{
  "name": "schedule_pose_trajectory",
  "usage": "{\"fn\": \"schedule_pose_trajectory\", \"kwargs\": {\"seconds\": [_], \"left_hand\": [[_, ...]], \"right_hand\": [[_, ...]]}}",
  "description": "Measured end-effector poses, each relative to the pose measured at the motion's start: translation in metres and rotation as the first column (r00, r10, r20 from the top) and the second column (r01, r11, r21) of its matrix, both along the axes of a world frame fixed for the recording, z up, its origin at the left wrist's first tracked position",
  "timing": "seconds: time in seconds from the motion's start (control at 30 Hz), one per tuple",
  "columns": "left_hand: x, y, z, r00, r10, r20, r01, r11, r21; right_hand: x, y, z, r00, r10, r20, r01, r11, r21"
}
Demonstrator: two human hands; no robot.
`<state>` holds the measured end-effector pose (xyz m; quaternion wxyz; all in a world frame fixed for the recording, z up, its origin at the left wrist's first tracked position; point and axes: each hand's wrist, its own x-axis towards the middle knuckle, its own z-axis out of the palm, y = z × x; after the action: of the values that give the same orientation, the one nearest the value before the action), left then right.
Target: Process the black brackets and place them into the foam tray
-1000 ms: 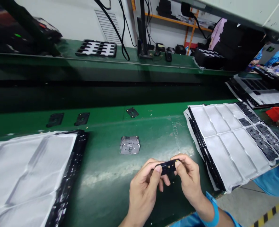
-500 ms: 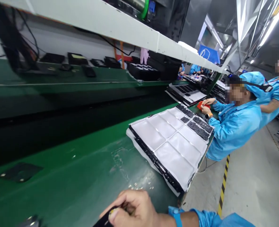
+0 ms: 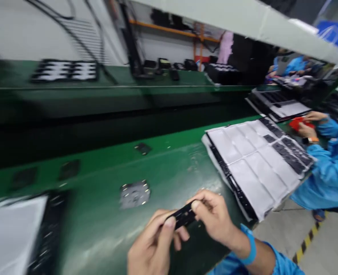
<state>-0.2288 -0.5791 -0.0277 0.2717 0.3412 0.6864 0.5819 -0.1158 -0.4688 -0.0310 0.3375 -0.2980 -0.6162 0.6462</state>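
Both my hands hold a small flat black plate (image 3: 183,217) low in the middle of the view, above the green bench (image 3: 100,229). My left hand (image 3: 153,244) pinches its near end with thumb and fingers closed. My right hand (image 3: 214,219) pinches the far end. A stack of small silvery plates (image 3: 134,194) lies on the bench just beyond and left of my hands. The picture is smeared by motion.
A white-lined tray (image 3: 249,160) with black parts along its far side lies to the right. Another white-lined tray (image 3: 14,233) sits at the left. Loose black plates (image 3: 142,148) lie further back. A co-worker's blue sleeve (image 3: 329,172) is at the right edge.
The view swung far to the right half a second ago and has swung back to the bench. Both hands are again in view, still gripping the black plate.
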Motion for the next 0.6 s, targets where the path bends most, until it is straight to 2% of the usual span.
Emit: {"fn": "schedule_pose_trajectory", "kwargs": {"seconds": [0.07,0.13,0.23,0.37,0.47,0.6], "left_hand": [[0.0043,0.0023,0.0124,0.996,0.016,0.086,-0.016,1.000,0.006],[0.0063,0.0028,0.0165,0.992,0.007,0.122,-0.007,1.000,0.001],[0.0066,-0.0001,0.0150,0.991,-0.002,0.133,0.002,1.000,-0.002],[0.0050,-0.0030,0.0129,0.986,0.011,0.167,-0.015,1.000,0.023],[0.0035,-0.0028,0.0133,0.972,-0.021,0.235,0.022,1.000,-0.001],[0.0024,-0.0031,0.0097,0.959,-0.042,0.280,0.044,0.999,-0.003]], "right_hand": [[0.0022,0.0022,0.0003,1.000,0.024,0.020,-0.024,1.000,0.002],[0.0025,0.0029,-0.0009,0.999,0.011,0.036,-0.010,1.000,-0.004],[0.0019,0.0019,-0.0012,0.999,-0.001,0.041,0.003,0.999,-0.035],[0.0046,0.0021,0.0018,0.995,0.088,0.038,-0.085,0.993,-0.082],[0.0086,0.0025,0.0039,0.990,0.137,0.037,-0.132,0.985,-0.107],[0.0109,0.0014,0.0047,0.990,0.133,0.053,-0.127,0.986,-0.106]]}}
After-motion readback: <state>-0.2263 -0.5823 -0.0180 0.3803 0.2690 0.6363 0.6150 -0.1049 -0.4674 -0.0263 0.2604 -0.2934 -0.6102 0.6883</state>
